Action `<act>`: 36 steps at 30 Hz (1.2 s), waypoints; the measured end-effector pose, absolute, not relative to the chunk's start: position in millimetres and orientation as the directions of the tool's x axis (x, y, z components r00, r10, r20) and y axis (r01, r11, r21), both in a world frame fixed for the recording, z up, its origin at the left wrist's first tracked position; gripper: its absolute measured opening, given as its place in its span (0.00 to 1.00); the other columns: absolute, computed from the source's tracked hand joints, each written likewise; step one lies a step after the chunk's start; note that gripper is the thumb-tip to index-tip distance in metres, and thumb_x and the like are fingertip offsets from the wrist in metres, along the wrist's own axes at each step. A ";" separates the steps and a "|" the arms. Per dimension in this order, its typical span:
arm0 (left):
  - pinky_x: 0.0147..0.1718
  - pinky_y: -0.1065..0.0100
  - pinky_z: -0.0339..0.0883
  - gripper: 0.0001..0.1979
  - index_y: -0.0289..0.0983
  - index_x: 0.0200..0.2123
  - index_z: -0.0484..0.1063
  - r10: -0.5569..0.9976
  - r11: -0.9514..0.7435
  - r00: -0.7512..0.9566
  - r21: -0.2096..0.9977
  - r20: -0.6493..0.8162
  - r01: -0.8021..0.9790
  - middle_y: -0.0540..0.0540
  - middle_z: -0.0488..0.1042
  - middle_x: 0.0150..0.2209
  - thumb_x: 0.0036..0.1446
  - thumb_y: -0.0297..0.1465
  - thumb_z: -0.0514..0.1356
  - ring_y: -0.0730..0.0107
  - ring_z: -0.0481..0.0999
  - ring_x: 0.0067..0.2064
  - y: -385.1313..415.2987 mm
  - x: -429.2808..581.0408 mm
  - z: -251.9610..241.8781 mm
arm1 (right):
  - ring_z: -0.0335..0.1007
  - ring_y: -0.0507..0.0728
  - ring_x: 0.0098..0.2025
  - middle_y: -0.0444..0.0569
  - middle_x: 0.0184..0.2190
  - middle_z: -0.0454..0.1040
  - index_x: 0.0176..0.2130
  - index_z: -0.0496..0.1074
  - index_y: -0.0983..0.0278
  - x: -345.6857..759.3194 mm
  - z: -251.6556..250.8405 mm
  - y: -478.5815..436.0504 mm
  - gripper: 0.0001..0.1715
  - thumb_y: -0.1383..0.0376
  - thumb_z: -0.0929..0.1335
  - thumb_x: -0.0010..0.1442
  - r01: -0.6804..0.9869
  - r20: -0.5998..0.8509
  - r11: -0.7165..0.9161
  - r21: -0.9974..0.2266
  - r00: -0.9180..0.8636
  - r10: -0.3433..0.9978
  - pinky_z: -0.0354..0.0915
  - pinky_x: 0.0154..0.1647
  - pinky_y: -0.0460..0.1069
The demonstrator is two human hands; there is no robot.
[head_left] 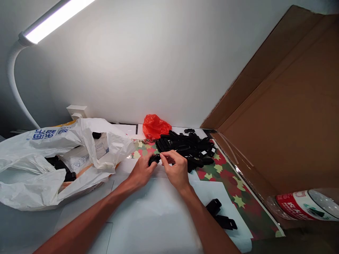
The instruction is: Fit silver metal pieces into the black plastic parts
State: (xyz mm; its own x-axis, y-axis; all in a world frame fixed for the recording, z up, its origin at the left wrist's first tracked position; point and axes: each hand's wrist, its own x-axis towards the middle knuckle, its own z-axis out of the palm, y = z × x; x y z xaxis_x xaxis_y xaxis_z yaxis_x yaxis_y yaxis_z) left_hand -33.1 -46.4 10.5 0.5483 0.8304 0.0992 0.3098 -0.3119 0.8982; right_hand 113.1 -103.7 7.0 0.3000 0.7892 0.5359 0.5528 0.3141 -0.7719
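Between thumb and fingers, my left hand grips a small black plastic piece. My right hand is pinched closed at the right end of that piece; whatever its fingertips hold is too small to make out. Just beyond my hands lies a pile of similar black plastic pieces, a few with white patches. Two more black pieces rest on the white paper beside my right forearm.
A white plastic bag with black pieces inside stands at the left. Behind the pile sits a crumpled red bag. A cardboard panel rises at the right, near a labelled bottle. A lamp hangs at upper left.
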 end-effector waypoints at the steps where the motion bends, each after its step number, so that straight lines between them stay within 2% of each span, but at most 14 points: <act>1: 0.32 0.67 0.54 0.06 0.38 0.30 0.64 0.830 -0.310 0.550 0.900 0.098 0.307 0.51 0.67 0.29 0.55 0.34 0.51 0.68 0.63 0.33 -46.5 -33.3 10.6 | 0.75 0.54 0.28 0.47 0.31 0.78 0.36 0.79 0.62 113.0 6.7 -103.7 0.10 0.64 0.68 0.68 0.552 0.536 0.314 -0.772 0.301 0.789 0.72 0.31 0.49; 8: 0.33 0.67 0.54 0.06 0.38 0.31 0.65 0.832 -0.306 0.547 0.901 0.096 0.306 0.51 0.67 0.29 0.55 0.33 0.51 0.69 0.63 0.33 -46.9 -34.3 9.8 | 0.75 0.54 0.28 0.47 0.31 0.77 0.36 0.79 0.62 112.3 5.2 -104.1 0.10 0.63 0.68 0.68 0.544 0.525 0.310 -0.780 0.298 0.798 0.72 0.31 0.49; 14: 0.32 0.67 0.54 0.09 0.37 0.31 0.67 0.843 -0.298 0.530 0.898 0.089 0.324 0.51 0.69 0.29 0.54 0.34 0.51 0.68 0.64 0.32 -45.6 -33.1 10.5 | 0.74 0.54 0.26 0.46 0.30 0.77 0.33 0.77 0.62 114.8 6.3 -102.4 0.11 0.61 0.69 0.66 0.512 0.443 0.252 -0.821 0.294 0.847 0.69 0.28 0.48; 20: 0.30 0.67 0.52 0.07 0.38 0.28 0.65 0.852 -0.324 0.514 0.871 0.099 0.369 0.51 0.66 0.26 0.54 0.34 0.52 0.69 0.62 0.30 -43.8 -32.3 8.7 | 0.72 0.53 0.25 0.46 0.28 0.76 0.31 0.77 0.62 114.7 9.9 -102.1 0.11 0.62 0.69 0.65 0.518 0.450 0.250 -0.818 0.305 0.839 0.68 0.28 0.48; 25: 0.31 0.68 0.55 0.08 0.37 0.30 0.68 0.838 -0.331 0.532 0.888 0.122 0.318 0.50 0.70 0.27 0.54 0.34 0.52 0.68 0.65 0.31 -42.8 -32.4 10.7 | 0.72 0.54 0.24 0.47 0.28 0.77 0.30 0.77 0.62 113.3 11.3 -102.3 0.12 0.59 0.69 0.63 0.463 0.415 0.232 -0.855 0.345 0.842 0.69 0.27 0.49; 27: 0.31 0.68 0.55 0.09 0.37 0.30 0.71 0.837 -0.331 0.533 0.892 0.125 0.310 0.50 0.71 0.28 0.54 0.33 0.52 0.68 0.65 0.31 -43.3 -32.6 12.3 | 0.72 0.54 0.23 0.47 0.26 0.77 0.29 0.77 0.62 114.4 11.8 -101.5 0.13 0.57 0.71 0.61 0.379 0.332 0.187 -0.906 0.364 0.870 0.68 0.25 0.49; 30: 0.31 0.68 0.56 0.12 0.36 0.32 0.75 0.830 -0.329 0.545 0.895 0.121 0.301 0.50 0.72 0.28 0.54 0.33 0.53 0.68 0.66 0.31 -45.3 -33.2 15.0 | 0.70 0.54 0.20 0.45 0.22 0.75 0.31 0.78 0.63 117.3 12.8 -99.4 0.13 0.55 0.74 0.55 0.143 0.155 0.111 -0.983 0.345 0.926 0.68 0.20 0.49; 33: 0.32 0.68 0.56 0.14 0.35 0.33 0.77 0.821 -0.312 0.562 0.905 0.104 0.288 0.49 0.74 0.28 0.54 0.32 0.52 0.68 0.66 0.31 -47.4 -34.5 17.7 | 0.69 0.53 0.19 0.43 0.21 0.73 0.34 0.80 0.64 119.1 14.4 -97.8 0.17 0.54 0.77 0.50 -0.072 0.030 0.053 -0.996 0.283 0.959 0.70 0.19 0.49; 36: 0.33 0.68 0.58 0.15 0.35 0.35 0.78 0.820 -0.286 0.566 0.919 0.088 0.272 0.49 0.75 0.30 0.55 0.32 0.52 0.68 0.67 0.32 -48.5 -35.6 18.8 | 0.69 0.52 0.19 0.42 0.22 0.74 0.37 0.81 0.64 119.1 16.2 -97.9 0.20 0.53 0.79 0.49 -0.206 -0.037 0.011 -0.978 0.227 0.973 0.72 0.20 0.48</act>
